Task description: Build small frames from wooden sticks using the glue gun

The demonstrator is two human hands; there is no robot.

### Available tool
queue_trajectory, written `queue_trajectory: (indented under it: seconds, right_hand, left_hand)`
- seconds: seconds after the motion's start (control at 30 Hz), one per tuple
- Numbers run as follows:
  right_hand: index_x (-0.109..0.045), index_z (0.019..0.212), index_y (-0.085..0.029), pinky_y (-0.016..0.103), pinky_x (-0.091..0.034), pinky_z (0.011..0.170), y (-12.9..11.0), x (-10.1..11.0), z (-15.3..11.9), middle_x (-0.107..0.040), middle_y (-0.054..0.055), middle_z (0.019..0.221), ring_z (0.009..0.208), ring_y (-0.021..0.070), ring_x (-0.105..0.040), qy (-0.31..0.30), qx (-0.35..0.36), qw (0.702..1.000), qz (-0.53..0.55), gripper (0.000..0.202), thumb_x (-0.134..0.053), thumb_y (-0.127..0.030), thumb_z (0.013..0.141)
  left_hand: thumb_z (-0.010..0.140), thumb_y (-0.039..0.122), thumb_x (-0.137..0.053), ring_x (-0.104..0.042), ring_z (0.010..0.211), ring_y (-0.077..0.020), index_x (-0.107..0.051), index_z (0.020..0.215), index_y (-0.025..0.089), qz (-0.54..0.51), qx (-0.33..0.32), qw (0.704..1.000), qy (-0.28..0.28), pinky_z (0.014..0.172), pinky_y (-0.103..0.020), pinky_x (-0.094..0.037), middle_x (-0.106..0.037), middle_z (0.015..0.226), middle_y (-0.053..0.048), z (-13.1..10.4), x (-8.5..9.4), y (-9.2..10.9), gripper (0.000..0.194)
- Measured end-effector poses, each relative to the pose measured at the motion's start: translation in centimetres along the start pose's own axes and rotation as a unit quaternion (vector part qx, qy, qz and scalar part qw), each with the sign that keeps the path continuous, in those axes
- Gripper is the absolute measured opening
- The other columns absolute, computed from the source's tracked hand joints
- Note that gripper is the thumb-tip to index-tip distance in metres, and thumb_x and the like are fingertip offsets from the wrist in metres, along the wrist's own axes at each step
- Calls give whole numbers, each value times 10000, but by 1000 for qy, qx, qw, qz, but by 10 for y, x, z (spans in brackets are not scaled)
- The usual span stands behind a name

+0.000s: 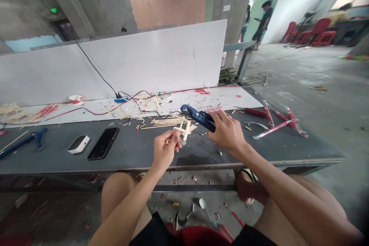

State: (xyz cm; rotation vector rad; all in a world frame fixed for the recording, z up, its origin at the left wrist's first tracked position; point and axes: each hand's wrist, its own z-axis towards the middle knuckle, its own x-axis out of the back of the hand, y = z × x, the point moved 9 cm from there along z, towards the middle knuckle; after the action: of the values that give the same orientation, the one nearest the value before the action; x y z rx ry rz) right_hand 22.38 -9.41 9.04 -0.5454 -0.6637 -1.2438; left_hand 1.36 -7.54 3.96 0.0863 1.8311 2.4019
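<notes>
At the front of a long dark gray table [207,157], two bare hands work close to each other. The left hand [167,146] pinches a small piece made of pale sticks [186,130] between its thumb and fingers. This stick piece is just above the table, near the front edge, and a small gray round bit shows at its low end. The right hand [227,128] is wrapped around a dark blue hand tool [201,118]. The tool's bent, hook-like head points to the left, just above the stick piece. I cannot tell if the two touch.

Behind the stick piece, loose pale sticks [167,123] lie in a messy pile. A pink thing [216,109] sits behind the right hand, which hides part of it. To the right are a tool with a red handle [256,112], a curved strip [256,123] and some red sticks in clear wrap [273,128].

To the left of the left hand, a black phone [103,143] lies flat beside a small white box [78,144]. Farther left is another blue tool [37,137]. At the back, a white cup with red on it [75,99] stands near a tall white board [150,61]. Far off to the right, a person in a dark shirt [263,21] stands, and there are red chairs [319,27].
</notes>
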Motion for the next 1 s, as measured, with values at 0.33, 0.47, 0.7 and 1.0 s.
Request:
queue_trajectory:
  seconds: [0.33, 0.47, 0.7, 1.0]
  right_hand:
    - [-649, 1105, -140, 293, -307, 534, 0, -4, 2, -673, 124, 1026, 748, 226, -594, -6, -1, 1000, -12, 415, -538, -153, 706]
    - [-669, 1086, -136, 285, -293, 524, 0, -5, 3, -684, 122, 1013, 745, 219, -599, -12, -6, 1000, -3, 402, -534, -144, 707]
    - [-713, 1033, -112, 282, -298, 510, -1, -9, 5, -694, 131, 930, 659, 200, -586, -36, -24, 999, 12, 378, -531, -146, 703]
    - [-706, 1048, -118, 300, -389, 543, 1, -11, 4, -706, 126, 947, 741, 234, -638, -15, -14, 999, 49, 355, -546, -175, 736]
  left_hand:
    - [882, 471, -710, -475, 495, -83, -716, 778, 145, -45, 14, 999, -13, 449, -208, -364, -547, 574, 6, 2, -4, -6, 342]
    - [872, 486, -715, -475, 497, -87, -727, 814, 147, -41, 17, 999, -10, 450, -212, -365, -554, 583, 6, 2, -3, -7, 344]
    - [878, 477, -717, -481, 505, -87, -751, 901, 135, -42, 17, 999, -5, 459, -208, -378, -580, 603, -2, 3, -1, -8, 344]
    - [896, 472, -698, -516, 521, -87, -739, 891, 135, -20, 16, 1000, -4, 459, -198, -394, -582, 638, -4, 4, 1, -9, 340]
